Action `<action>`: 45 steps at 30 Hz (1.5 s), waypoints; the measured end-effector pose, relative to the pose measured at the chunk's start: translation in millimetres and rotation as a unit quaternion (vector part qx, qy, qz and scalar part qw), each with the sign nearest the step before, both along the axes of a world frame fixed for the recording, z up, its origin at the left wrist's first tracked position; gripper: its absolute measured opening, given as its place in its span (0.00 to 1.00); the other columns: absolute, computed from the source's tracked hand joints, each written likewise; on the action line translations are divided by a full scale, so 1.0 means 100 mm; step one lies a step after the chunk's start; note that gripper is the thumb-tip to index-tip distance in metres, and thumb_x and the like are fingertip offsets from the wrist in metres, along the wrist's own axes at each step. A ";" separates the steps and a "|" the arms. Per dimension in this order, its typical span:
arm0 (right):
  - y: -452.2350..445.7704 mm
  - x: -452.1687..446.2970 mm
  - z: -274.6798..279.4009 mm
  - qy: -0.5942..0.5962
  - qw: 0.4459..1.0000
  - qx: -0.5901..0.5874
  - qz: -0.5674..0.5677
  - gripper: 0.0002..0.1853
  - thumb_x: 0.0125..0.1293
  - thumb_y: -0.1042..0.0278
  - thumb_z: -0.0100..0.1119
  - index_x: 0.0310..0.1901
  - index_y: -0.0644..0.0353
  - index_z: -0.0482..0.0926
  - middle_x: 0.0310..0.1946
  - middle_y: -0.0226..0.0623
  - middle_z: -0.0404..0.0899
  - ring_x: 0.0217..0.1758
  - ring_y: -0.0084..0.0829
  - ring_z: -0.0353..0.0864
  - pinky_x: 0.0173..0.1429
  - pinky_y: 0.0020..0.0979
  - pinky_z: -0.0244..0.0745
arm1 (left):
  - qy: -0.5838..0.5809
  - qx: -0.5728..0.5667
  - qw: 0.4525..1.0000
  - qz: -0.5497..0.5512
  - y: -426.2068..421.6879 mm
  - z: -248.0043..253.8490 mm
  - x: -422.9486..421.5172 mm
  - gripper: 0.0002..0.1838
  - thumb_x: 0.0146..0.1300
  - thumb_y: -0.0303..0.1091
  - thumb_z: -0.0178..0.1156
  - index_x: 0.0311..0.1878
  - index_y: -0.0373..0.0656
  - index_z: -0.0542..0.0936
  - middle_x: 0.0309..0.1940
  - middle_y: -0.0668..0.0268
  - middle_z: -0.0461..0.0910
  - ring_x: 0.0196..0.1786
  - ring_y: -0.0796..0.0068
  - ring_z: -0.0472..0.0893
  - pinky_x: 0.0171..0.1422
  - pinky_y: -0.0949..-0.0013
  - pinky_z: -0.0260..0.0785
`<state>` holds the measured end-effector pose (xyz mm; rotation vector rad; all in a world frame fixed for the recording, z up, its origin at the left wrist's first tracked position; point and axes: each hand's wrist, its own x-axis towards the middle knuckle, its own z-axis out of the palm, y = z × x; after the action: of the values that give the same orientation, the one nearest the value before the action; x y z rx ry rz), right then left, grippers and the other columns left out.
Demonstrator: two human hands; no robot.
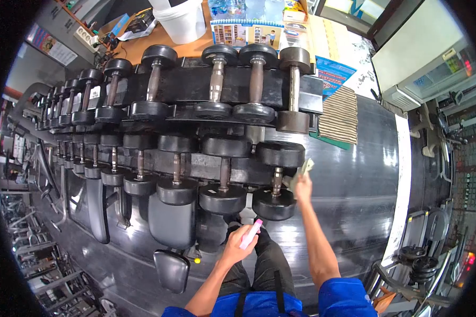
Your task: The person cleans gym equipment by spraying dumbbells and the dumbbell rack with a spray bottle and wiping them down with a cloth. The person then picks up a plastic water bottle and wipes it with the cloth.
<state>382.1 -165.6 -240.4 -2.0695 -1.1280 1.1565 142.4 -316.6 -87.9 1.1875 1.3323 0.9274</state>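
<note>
My left hand [238, 246] is closed around a small pink and white bottle [250, 235], held low in front of my legs. Its details are too small to read. At the right end of the lower rack row, my right hand [303, 190] grips a pale greenish cloth [307, 167]. The cloth is beside the end dumbbell [276, 182], which has round black heads and a worn metal handle. Whether the cloth touches the dumbbell I cannot tell. To its left rests another black dumbbell [224, 174].
An upper rack row holds several dumbbells, including one with a chrome handle [294, 84]. A wooden desk [135, 50] behind carries a white bucket [181, 24] and a calendar [247, 34]. A padded bench [172, 222] stands left of my legs. A striped mat [339, 116] lies right.
</note>
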 end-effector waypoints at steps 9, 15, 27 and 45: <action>-0.24 -0.56 0.37 -0.155 0.933 0.165 0.280 0.26 0.53 0.86 0.49 0.57 0.63 0.75 0.60 0.58 0.72 0.68 0.58 0.66 0.67 0.44 0.69 | 0.007 -0.020 0.999 -0.038 0.07 -0.09 0.12 0.11 0.58 0.21 0.63 0.45 0.36 0.79 0.36 0.60 0.83 0.38 0.70 0.85 0.45 0.70 0.75; -0.41 0.01 0.22 -0.110 0.873 0.040 0.473 0.25 0.57 0.72 0.52 0.58 0.47 0.78 0.51 0.47 0.81 0.57 0.50 0.78 0.61 0.49 0.74 | 0.003 -0.008 0.996 -0.093 0.17 -0.10 0.13 0.13 0.58 0.22 0.63 0.47 0.37 0.79 0.35 0.63 0.84 0.37 0.73 0.84 0.45 0.70 0.75; -0.08 -0.51 0.45 -0.129 0.912 0.248 0.300 0.19 0.62 0.79 0.48 0.53 0.55 0.79 0.53 0.51 0.79 0.57 0.52 0.78 0.59 0.46 0.74 | -0.009 -0.012 0.999 -0.040 0.41 -0.26 0.05 0.09 0.59 0.21 0.61 0.44 0.36 0.79 0.34 0.62 0.83 0.36 0.75 0.83 0.42 0.71 0.74; 0.13 -0.80 0.25 -0.113 0.926 0.077 0.351 0.19 0.65 0.61 0.54 0.57 0.53 0.76 0.34 0.57 0.82 0.41 0.59 0.82 0.47 0.53 0.78 | 0.017 -0.107 0.994 -0.008 -0.14 -0.43 -0.11 0.10 0.60 0.22 0.62 0.45 0.39 0.80 0.37 0.64 0.84 0.39 0.74 0.83 0.45 0.70 0.73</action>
<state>301.8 -153.1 -215.5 -1.7432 -2.1122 1.0825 131.0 -330.3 -131.1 1.0503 1.4094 0.7349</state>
